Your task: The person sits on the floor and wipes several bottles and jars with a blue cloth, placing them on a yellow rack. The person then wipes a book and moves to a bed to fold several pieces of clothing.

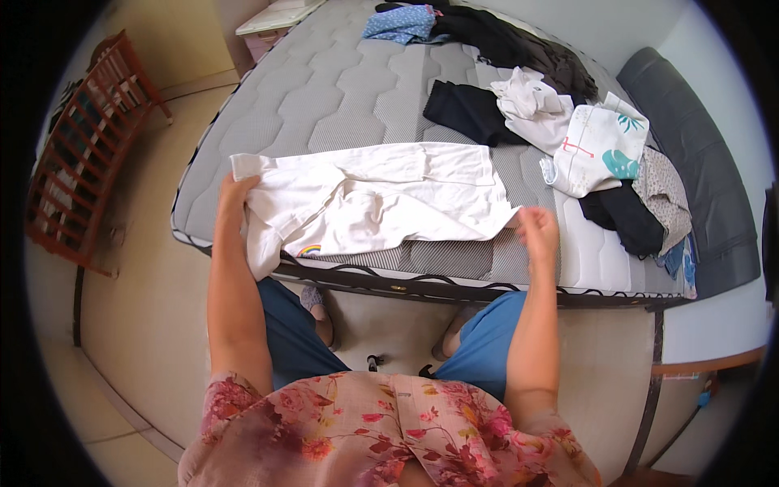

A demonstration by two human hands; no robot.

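A white garment (pixel 377 201) with a small rainbow print lies spread across the near edge of the mattress (pixel 341 91), partly folded over itself. My left hand (pixel 239 187) grips its left end near a raised corner; the fingers are partly hidden by the cloth. At the garment's lower right corner, my right hand (pixel 538 228) pinches the edge between thumb and fingers, lifting it slightly. Part of the cloth on the left hangs over the mattress edge.
Crumpled white clothing (pixel 535 103), a black garment (pixel 468 112), a printed white cloth (pixel 602 146) and dark clothes (pixel 517 42) lie to the right and back. A dark padded headboard (pixel 694 164) borders the right side. A reddish wooden crib (pixel 91 158) stands at left.
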